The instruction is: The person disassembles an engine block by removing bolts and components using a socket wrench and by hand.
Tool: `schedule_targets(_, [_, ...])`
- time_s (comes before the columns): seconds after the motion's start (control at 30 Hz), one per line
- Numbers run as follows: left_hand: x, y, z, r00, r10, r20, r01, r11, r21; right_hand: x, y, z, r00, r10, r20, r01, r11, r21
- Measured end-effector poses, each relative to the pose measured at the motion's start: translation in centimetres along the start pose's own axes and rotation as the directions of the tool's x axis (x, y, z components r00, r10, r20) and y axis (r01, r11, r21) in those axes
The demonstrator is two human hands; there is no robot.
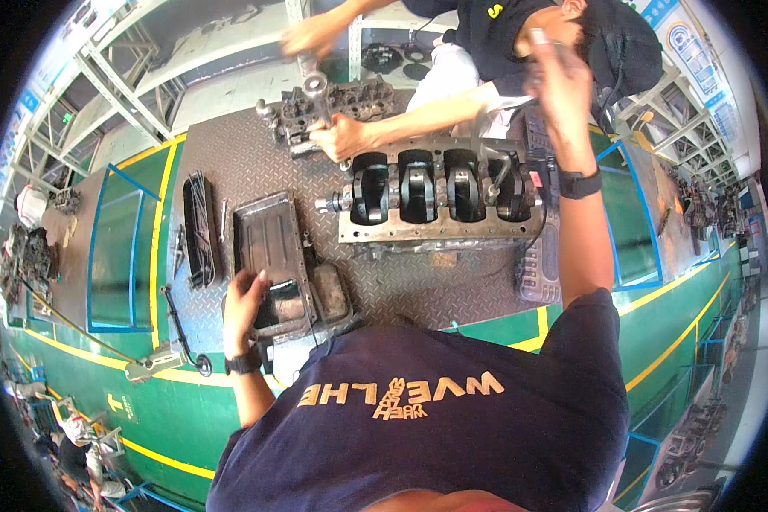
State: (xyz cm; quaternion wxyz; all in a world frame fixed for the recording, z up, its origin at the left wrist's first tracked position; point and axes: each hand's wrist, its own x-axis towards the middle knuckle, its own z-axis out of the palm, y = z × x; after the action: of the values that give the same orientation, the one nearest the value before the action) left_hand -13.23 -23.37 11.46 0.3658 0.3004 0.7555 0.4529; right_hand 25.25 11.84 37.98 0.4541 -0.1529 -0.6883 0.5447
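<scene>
My left hand [245, 304] is at the left rim of a dark metal oil pan [264, 224], its fingers loosely bent and apart, holding nothing that I can see. Raised at the upper right, my right hand [563, 81] is closed around a metal hand tool [538, 37]; motion blur hides its exact kind. An engine block [439, 232] lies in front of me, its crankshaft [416, 194] showing between the bearing caps. A blurred metal tool [497, 160] stands on the block's right end. Across the bench, a co-worker's hand [343, 136] grips a ratchet wrench [317, 92].
A cylinder head [337, 107] sits behind the block. At left are a narrow dark tray [199, 230] of thin parts and a slim wrench [224, 218]. A grey tool case [539, 264] lies right of the block. The co-worker's other hand [309, 36] is blurred, above the cylinder head.
</scene>
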Motion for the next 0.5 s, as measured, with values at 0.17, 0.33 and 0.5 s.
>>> schedule_targets(0.17, [1.6, 4.7, 1.6, 0.984, 0.151, 0.091, -0.141, 0.984, -0.110, -2.3, -0.6, 1.3, 0.978, 0.048, -0.205, -0.062, 0.996, -0.059])
schedule_targets(0.33, [3.4, 6.8, 2.5, 0.944, 0.277, 0.178, -0.267, 0.961, -0.075, 0.8, -1.2, -1.6, 0.930, 0.130, -0.344, -0.240, 0.923, -0.300])
schedule_targets(0.5, [3.8, 2.5, 1.1, 0.974, 0.175, 0.141, -0.138, 0.960, -0.243, 4.3, -0.1, -3.6, 0.975, 0.099, -0.199, -0.135, 0.975, -0.178])
